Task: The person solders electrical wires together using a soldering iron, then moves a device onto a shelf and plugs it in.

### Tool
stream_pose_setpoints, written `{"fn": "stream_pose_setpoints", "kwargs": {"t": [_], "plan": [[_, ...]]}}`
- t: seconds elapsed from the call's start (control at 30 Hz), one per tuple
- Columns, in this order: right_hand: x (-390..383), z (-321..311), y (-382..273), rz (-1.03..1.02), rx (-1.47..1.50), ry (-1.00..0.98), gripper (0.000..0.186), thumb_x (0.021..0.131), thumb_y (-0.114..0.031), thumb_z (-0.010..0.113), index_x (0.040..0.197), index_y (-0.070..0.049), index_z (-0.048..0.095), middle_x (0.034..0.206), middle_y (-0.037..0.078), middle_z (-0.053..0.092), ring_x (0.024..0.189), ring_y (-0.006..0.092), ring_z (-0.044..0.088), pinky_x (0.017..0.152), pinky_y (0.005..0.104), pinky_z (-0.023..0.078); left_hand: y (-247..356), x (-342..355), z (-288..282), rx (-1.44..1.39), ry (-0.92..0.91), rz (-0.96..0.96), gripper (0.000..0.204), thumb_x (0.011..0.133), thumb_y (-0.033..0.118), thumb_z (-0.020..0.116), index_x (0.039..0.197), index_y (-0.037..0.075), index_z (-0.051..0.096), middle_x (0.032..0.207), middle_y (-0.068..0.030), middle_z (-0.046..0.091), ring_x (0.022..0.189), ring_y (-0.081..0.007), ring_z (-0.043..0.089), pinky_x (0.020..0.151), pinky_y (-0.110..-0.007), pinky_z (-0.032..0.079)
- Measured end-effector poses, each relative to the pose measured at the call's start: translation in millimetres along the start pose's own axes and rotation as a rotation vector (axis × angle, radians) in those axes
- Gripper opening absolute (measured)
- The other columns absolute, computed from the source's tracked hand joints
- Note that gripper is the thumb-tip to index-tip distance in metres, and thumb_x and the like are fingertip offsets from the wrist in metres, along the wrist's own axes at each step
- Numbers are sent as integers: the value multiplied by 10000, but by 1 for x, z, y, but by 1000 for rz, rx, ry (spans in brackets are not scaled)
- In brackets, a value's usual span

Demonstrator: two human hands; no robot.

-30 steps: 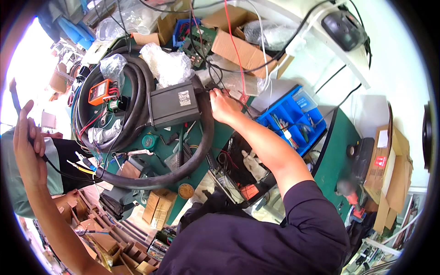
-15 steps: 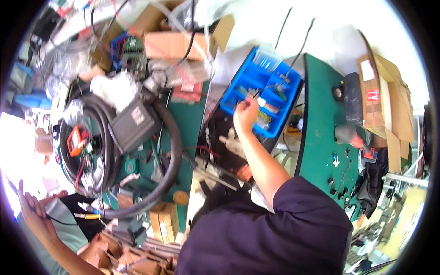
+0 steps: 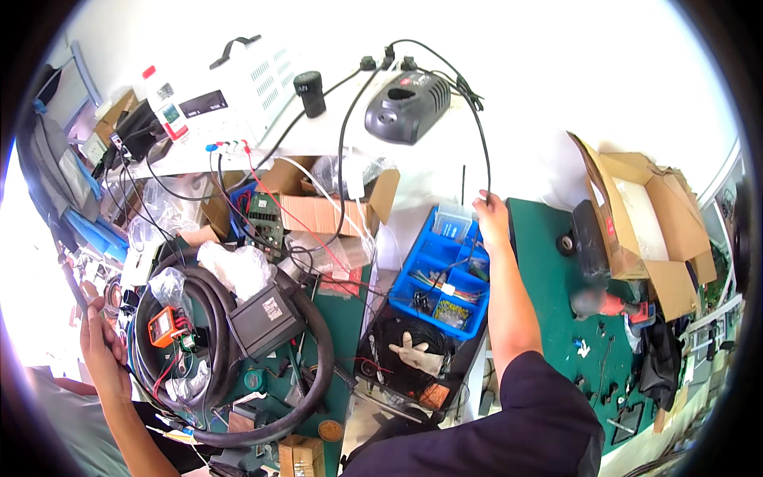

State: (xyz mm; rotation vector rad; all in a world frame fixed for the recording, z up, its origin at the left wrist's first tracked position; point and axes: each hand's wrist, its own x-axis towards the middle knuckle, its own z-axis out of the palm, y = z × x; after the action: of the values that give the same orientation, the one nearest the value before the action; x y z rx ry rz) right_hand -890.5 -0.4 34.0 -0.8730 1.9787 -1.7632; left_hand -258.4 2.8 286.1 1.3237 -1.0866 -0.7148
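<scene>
Over the right end of the blue compartment tray (image 3: 406, 304), my right hand (image 3: 493, 219) is closed round a black cable (image 3: 482, 135). That cable arcs up to a plug at the white shelf and runs on below my fingers toward the tray. Small connectors, short wires and yellow-green bits lie in the tray's compartments. At the far left my left hand (image 3: 102, 350) is closed round a slim dark rod-like thing (image 3: 74, 288); a black lead shows below the hand. To its right lies a coil of thick black hose (image 3: 318, 350) with a grey box (image 3: 268, 319) on it.
A black charger (image 3: 409, 106) and a white vented unit (image 3: 246, 91) stand on the shelf (image 3: 318, 139). An open carton (image 3: 636, 211) and a red tool (image 3: 608, 305) sit on the right green table (image 3: 534, 262). Part of another person in grey (image 3: 60, 421) shows lower left.
My right hand has moved from inside the blue tray up and to the right, with the black cable in it. The view has tilted up, bringing the shelf in. My left hand stays at the left.
</scene>
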Motion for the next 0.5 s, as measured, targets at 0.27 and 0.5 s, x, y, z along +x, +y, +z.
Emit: {"fn": "stream_pose_setpoints", "kwargs": {"t": [0.27,0.5], "plan": [[-49,-54,-116,-249,176,-45,187,917,-128,519,985,16,617,677,18,557,608,95,527,570,235,446,1,2,7,-9,-29,0,312,974,300,466,1089,27,563,596,50,378,381,-16,302,324,-179,240],[31,-21,-273,-773,-408,-8,307,853,-267,615,1003,0,641,941,160,673,918,261,643,786,340,489,2,1,3,-10,-31,-5,304,969,311,478,1082,43,567,593,54,376,384,-15,312,322,-179,234]]}}
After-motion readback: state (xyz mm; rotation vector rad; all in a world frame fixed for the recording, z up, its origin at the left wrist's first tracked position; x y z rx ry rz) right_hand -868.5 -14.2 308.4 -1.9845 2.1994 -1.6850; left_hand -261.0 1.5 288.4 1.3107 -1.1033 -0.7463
